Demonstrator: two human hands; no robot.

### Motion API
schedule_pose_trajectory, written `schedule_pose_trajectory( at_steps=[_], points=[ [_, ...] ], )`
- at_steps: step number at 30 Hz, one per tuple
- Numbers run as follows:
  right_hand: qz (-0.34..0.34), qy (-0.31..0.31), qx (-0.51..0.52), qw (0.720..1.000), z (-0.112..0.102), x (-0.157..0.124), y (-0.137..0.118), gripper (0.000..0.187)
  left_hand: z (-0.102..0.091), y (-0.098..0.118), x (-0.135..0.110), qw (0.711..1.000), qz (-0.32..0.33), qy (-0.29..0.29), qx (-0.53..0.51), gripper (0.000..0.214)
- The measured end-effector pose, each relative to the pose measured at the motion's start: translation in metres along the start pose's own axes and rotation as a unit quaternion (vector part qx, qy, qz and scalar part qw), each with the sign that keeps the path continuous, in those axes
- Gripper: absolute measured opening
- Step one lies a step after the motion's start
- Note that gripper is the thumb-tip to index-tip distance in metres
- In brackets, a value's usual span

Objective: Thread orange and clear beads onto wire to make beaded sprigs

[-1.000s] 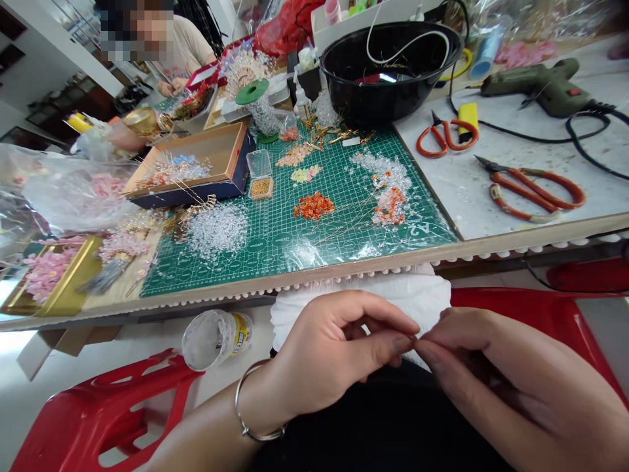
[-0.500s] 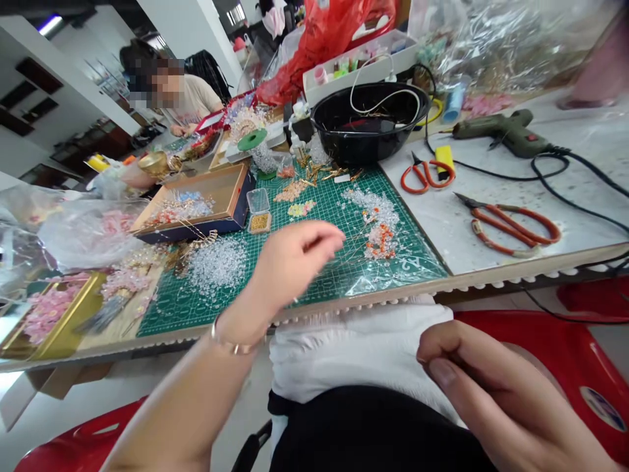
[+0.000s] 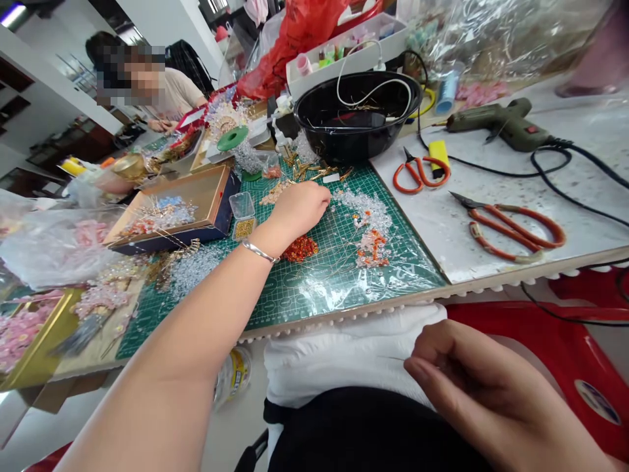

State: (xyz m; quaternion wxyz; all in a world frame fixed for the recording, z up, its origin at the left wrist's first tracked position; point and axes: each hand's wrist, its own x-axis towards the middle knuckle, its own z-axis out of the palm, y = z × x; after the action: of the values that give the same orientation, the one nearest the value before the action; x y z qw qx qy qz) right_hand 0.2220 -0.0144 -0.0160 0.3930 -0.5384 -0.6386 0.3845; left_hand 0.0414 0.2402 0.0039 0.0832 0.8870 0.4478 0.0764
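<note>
My left hand (image 3: 303, 208), with a silver bangle at its wrist, is over the green cutting mat (image 3: 295, 295). Its fingers are curled together near the clear beads (image 3: 371, 210), and whatever they pinch is hidden. Under the wrist lies a pile of red-orange beads (image 3: 299, 249). Peach pieces (image 3: 275, 192) show just beyond the hand. My right hand (image 3: 472, 387) is low over my lap, thumb and forefinger closed on a thin wire (image 3: 390, 358) pointing left. Orange and clear beads (image 3: 373, 249) lie on the mat's right part.
Orange-handled scissors (image 3: 420, 172), pliers (image 3: 511, 226) and a glue gun (image 3: 501, 124) with its cord lie at right. A black basin (image 3: 358, 141) stands behind the mat. At left is an open box (image 3: 216, 223). A person (image 3: 179, 92) sits across the table.
My left hand has moved away from me, farther over the mat, uncovering the red-orange beads. My right hand has stayed low, and the wire at its fingertips now shows.
</note>
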Motion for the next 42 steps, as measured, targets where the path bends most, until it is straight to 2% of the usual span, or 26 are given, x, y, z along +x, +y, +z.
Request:
schedule_pose_trajectory(
  at_steps=[2, 4, 6, 8, 10, 12, 13, 14, 15, 17, 22, 29, 34, 38, 42],
  points=[
    [-0.010, 0.036, -0.013, 0.999, -0.001, -0.001, -0.002, 0.025, -0.012, 0.011, -0.023, 0.994, -0.020, 0.049, -0.101, 0.020],
    [-0.040, 0.069, -0.033, 0.996, -0.001, -0.004, -0.002, 0.019, -0.021, 0.029, -0.057, 0.972, -0.039, 0.089, -0.212, 0.020],
    [-0.082, 0.091, -0.052, 0.991, 0.000, -0.008, -0.002, 0.011, -0.023, 0.051, -0.097, 0.946, -0.043, 0.080, -0.310, 0.017],
    [-0.115, 0.097, -0.063, 0.987, 0.002, -0.013, -0.003, 0.007, -0.017, 0.074, -0.136, 0.914, -0.045, 0.035, -0.402, 0.010],
    [-0.140, 0.090, -0.070, 0.984, 0.004, -0.018, -0.004, 0.011, -0.007, 0.095, -0.165, 0.772, -0.142, -0.040, -0.619, 0.003],
    [-0.166, 0.080, -0.077, 0.980, 0.005, -0.023, -0.007, 0.014, 0.002, 0.109, -0.183, 0.624, -0.225, -0.079, -0.744, 0.009],
    [-0.179, 0.074, -0.082, 0.978, 0.006, -0.025, -0.009, 0.015, 0.005, 0.114, -0.189, 0.570, -0.253, -0.087, -0.776, 0.013],
    [-0.189, 0.070, -0.087, 0.976, 0.007, -0.027, -0.011, 0.016, 0.008, 0.117, -0.193, 0.531, -0.272, -0.091, -0.797, 0.016],
    [-0.197, 0.068, -0.092, 0.974, 0.007, -0.029, -0.014, 0.017, 0.009, 0.119, -0.196, 0.504, -0.282, -0.094, -0.811, 0.017],
    [-0.205, 0.069, -0.101, 0.971, 0.009, -0.032, -0.019, 0.016, 0.009, 0.121, -0.201, 0.476, -0.291, -0.106, -0.823, 0.019],
    [-0.208, 0.062, -0.114, 0.969, 0.012, -0.036, -0.028, 0.016, 0.006, 0.123, -0.213, 0.453, -0.288, -0.125, -0.834, 0.019],
    [-0.214, 0.068, -0.133, 0.965, 0.012, -0.046, -0.030, 0.017, 0.005, 0.128, -0.219, 0.465, -0.278, -0.131, -0.830, 0.020],
    [-0.224, 0.064, -0.140, 0.962, 0.014, -0.046, -0.034, 0.017, 0.003, 0.128, -0.223, 0.505, -0.267, -0.118, -0.812, 0.023],
    [-0.222, 0.063, -0.140, 0.963, 0.017, -0.043, -0.035, 0.018, 0.003, 0.126, -0.226, 0.545, -0.251, -0.132, -0.789, 0.024],
    [-0.217, 0.062, -0.134, 0.965, 0.018, -0.042, -0.033, 0.017, 0.005, 0.124, -0.227, 0.566, -0.243, -0.137, -0.776, 0.024]
  ],
)
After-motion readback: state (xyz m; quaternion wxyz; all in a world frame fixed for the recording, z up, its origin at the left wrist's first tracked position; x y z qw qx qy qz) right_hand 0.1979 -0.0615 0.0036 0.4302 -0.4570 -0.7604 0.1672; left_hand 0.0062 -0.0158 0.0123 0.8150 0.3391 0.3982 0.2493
